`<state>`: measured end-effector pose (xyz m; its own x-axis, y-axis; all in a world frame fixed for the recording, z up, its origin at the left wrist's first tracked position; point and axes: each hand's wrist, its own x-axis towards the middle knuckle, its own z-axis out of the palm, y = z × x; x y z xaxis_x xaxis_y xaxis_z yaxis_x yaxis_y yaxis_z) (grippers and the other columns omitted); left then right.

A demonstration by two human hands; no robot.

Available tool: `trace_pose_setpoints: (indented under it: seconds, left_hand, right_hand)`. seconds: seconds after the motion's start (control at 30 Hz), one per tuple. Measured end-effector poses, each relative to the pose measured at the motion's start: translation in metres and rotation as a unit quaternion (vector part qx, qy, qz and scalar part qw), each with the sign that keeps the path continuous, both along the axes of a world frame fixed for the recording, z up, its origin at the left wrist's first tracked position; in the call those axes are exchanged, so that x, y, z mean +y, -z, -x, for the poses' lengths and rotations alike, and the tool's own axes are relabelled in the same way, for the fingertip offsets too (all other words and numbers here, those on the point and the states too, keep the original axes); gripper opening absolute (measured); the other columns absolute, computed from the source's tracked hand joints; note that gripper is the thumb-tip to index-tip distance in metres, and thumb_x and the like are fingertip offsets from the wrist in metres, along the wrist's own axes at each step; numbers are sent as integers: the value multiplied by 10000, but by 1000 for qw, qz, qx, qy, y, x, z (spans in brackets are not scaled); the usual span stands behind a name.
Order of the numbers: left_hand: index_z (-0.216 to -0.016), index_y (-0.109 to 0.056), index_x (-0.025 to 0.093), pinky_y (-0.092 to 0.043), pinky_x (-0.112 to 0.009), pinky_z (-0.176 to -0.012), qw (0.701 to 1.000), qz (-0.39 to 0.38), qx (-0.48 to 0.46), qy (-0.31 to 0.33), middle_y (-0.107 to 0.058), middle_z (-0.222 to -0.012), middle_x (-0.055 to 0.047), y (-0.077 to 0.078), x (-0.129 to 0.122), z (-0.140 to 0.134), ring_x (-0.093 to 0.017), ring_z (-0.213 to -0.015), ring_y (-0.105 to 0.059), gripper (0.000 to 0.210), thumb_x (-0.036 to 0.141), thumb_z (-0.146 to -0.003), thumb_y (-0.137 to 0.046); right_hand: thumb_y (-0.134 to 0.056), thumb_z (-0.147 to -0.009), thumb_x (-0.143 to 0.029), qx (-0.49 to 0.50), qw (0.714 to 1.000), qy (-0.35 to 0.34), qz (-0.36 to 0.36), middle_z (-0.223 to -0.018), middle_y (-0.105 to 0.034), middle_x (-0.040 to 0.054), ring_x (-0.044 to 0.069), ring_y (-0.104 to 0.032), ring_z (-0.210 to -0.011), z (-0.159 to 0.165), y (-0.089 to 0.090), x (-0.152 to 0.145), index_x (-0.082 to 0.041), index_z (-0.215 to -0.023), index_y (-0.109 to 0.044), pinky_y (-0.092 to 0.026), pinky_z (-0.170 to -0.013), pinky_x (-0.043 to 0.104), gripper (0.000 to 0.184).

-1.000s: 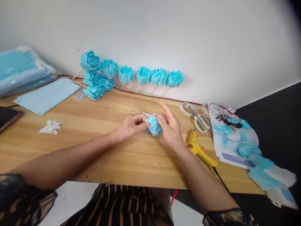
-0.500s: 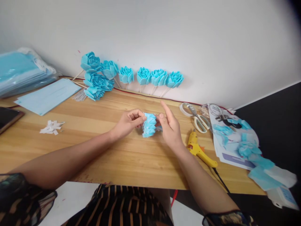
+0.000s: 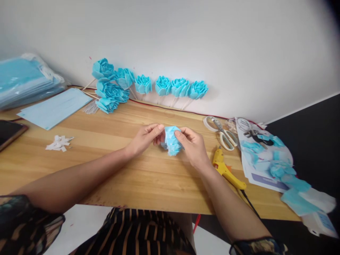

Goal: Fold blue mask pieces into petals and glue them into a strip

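Note:
Above the wooden table, a light-blue pleated strip of fabric-like sheet (image 3: 173,143) with overlapping pointed folds is between my two hands. My right hand (image 3: 193,144) pinches its upper right part, thumb in front and fingers behind. At the strip's left edge, my left hand (image 3: 145,139) is closed, with its thumb on top and fingers curled underneath, partly hidden. To the right of my right hand lies a yellow glue gun (image 3: 225,170) with its nozzle pointing away from me. White-handled scissors (image 3: 226,136) rest behind it.
Several blue flowers on sticks (image 3: 162,86) lean along the wall. Flat blue sheets (image 3: 55,108), a plastic-wrapped pack (image 3: 26,83), a phone (image 3: 10,134) and white scraps (image 3: 58,143) lie left. At right are a tape roll (image 3: 208,124), papers (image 3: 249,168) and blue scraps (image 3: 283,170).
My right hand has gone from an extended index finger beside the strip to a grip on its upper right. The strip has turned and shifted slightly right; my left thumb has lifted off its front.

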<state>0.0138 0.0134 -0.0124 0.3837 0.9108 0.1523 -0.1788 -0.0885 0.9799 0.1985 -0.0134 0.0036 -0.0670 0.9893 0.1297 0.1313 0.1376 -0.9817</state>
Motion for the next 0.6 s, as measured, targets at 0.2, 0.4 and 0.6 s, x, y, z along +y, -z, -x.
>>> trace_pose_setpoints:
  seconds: [0.2, 0.4, 0.6]
  left_hand:
    - [-733, -600, 153, -400, -217, -556, 1000, 10, 12, 15, -561, -619, 25, -3, -1, 0, -90, -569, -486, 433, 555, -767, -758]
    - [-698, -581, 159, -388, -223, -561, 1000, -1, -1, -30, -544, -594, 25, -4, 0, 2, -89, -558, -462, 411, 524, -807, -733]
    - [-635, -591, 158, -415, -237, -565, 1000, -15, 16, -13, -579, -582, -6, 0, -2, 0, -107, -553, -505, 547, 657, -857, -624]
  right_hand:
    - [-710, -835, -518, -36, 999, -29, -4, -691, -596, -18, 110, -511, -614, 2, -2, -2, -188, -770, -654, -436, -571, 229, 341]
    - [-583, -919, -546, -60, 997, -31, -33, -655, -578, -5, 118, -509, -614, 2, -3, -3, -190, -669, -603, -445, -582, 240, 436]
    - [-675, -858, -449, -58, 998, -12, -28, -715, -672, 7, 136, -592, -628, 4, -5, -4, -197, -775, -689, -504, -588, 253, 266]
